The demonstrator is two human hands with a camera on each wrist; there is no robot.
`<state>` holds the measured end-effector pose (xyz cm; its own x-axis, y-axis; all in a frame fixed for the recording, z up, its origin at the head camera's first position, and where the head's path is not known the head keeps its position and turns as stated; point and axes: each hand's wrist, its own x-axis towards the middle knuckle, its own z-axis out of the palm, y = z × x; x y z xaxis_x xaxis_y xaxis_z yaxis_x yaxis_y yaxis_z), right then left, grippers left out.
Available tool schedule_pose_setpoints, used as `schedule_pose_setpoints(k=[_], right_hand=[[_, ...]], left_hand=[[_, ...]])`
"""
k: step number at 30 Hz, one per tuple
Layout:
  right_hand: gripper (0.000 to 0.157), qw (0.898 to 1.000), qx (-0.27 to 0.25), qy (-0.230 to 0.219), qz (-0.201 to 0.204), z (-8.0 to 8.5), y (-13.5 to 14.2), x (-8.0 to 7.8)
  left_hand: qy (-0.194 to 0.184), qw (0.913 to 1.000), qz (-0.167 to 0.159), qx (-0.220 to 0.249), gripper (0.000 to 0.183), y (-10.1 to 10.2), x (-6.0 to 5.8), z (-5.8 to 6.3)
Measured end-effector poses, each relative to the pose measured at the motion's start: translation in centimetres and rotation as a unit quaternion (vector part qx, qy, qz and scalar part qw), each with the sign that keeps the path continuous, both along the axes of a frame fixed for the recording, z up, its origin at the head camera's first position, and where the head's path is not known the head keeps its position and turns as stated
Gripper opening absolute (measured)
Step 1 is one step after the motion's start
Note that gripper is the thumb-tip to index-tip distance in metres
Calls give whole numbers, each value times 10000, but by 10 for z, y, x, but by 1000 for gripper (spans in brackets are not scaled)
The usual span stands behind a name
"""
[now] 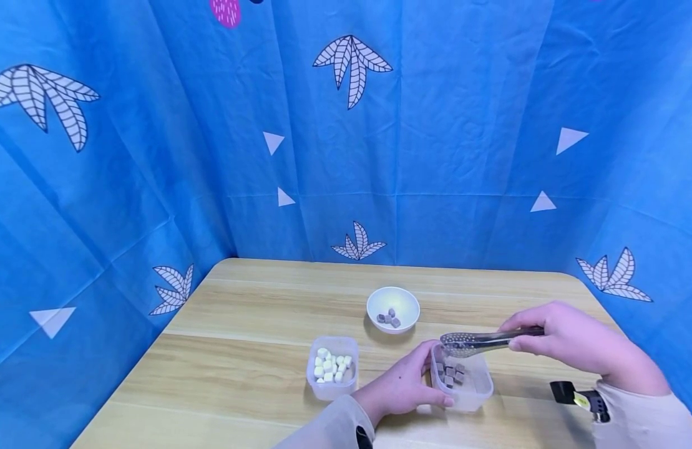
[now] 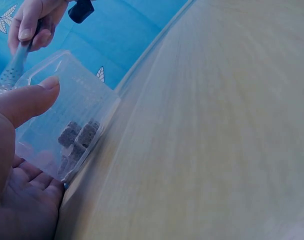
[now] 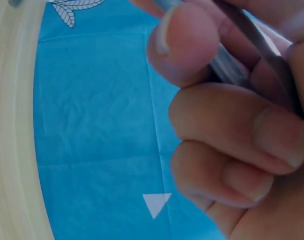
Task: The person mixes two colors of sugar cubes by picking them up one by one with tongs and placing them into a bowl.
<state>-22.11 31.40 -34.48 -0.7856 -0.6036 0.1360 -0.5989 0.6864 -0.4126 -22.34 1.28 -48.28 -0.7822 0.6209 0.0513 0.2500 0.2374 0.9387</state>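
Observation:
My right hand (image 1: 576,343) holds a pair of metal tongs (image 1: 492,340), its fingers curled round the handle in the right wrist view. The perforated heads of the tongs hover over the far rim of a clear plastic container (image 1: 477,380). Several grey-brown cubes (image 1: 450,375) lie in that container, bunched toward its left side. With thumb and fingers spread round its left side, my left hand (image 1: 404,383) grips the container on the table. The left wrist view shows the thumb (image 2: 34,102) along the container wall and the cubes (image 2: 77,140) through the plastic.
A white bowl (image 1: 393,299) with several grey-brown cubes in it stands farther back. Left of my left hand is a second plastic container (image 1: 332,391) of whitish cubes (image 1: 330,365). All stand on a wooden table (image 1: 239,349), with a blue patterned curtain (image 1: 346,156) around it.

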Motion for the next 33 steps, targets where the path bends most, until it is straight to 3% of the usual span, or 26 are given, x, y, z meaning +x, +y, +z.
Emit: schedule_pose_setpoints(k=[7,15,24,33], right_hand=[[19,9969,13,739,-267,0,-12,-2],[22,9865,-301,1499,-582,-21,-36,-17],[24,9836,-209,1533,-926,-48,-45,-30],[25,9826,-164,1491,-1092,-55,-45,-33]], left_hand=[[3,10000,37,13,88,-1,-1,-1],[97,9999,-29,-3,86,-2,-2,-1],[84,9999,-70,25,84,-2,0,-1],[183,9998,-91,-50,84,-2,0,-3]])
